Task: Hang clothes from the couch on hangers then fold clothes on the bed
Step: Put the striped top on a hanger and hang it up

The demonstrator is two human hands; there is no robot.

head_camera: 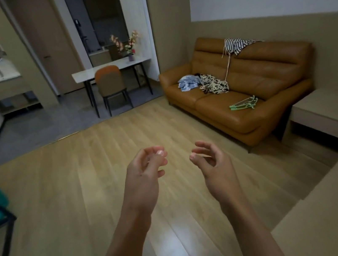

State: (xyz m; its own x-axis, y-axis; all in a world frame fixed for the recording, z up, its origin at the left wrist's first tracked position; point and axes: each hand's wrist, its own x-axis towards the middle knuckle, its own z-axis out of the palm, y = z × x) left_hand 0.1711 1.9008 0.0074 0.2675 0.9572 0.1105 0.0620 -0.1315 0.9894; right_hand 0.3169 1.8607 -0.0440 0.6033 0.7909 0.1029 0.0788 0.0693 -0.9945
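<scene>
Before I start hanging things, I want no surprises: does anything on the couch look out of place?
Yes. A striped garment hangs askew over the couch backrest, a strap dangling. A light blue garment and a black-and-cream patterned one lie crumpled together on the left seat. The green hangers lie loose on the right seat.

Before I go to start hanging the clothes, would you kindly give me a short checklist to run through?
1. Hands free: left hand and right hand hold nothing. Ok.
2. Hangers available: green hangers lie on the couch seat. Ok.
3. Clothes located: striped garment over the backrest, blue garment and spotted garment on the seat. Ok.
4. Couch within reach: both hands are well short of it, over the floor. Not ok.
5. A hanger for each garment: the hangers lie stacked, count unclear. Cannot tell.
</scene>
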